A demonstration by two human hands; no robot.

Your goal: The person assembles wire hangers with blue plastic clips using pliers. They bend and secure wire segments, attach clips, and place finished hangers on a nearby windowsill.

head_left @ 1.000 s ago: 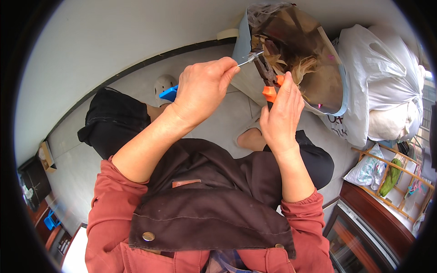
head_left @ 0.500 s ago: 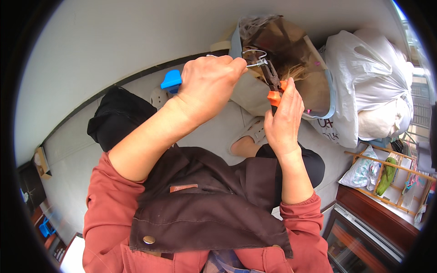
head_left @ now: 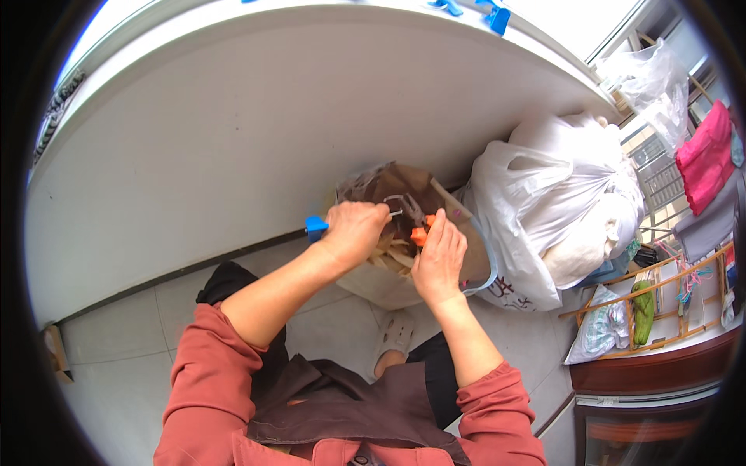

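Observation:
My left hand (head_left: pixel 351 234) is closed in a fist around a metal wire piece. Its blue plastic end (head_left: pixel 316 227) sticks out on the left of the fist, and a bent wire loop (head_left: pixel 397 199) comes out on the right. In my right hand (head_left: pixel 440 262) are pliers with orange-and-black handles (head_left: pixel 420 235). Their dark jaws meet the wire loop, though blur hides the exact grip. Both hands are over the mouth of a beige bag (head_left: pixel 376 287) with a light blue rim, which holds dry, straw-like scraps.
A stuffed white plastic bag (head_left: pixel 563 194) stands right of the beige bag, along the white wall (head_left: pixel 233 147). Several blue plastic pieces (head_left: pixel 497 19) lie on the windowsill above. At far right, a wooden rack (head_left: pixel 622 351) holds a green vegetable (head_left: pixel 643 312) and small bags.
The view has tilted up, bringing the windowsill into sight. My hands have moved farther over the beige bag, still holding the wire piece and pliers.

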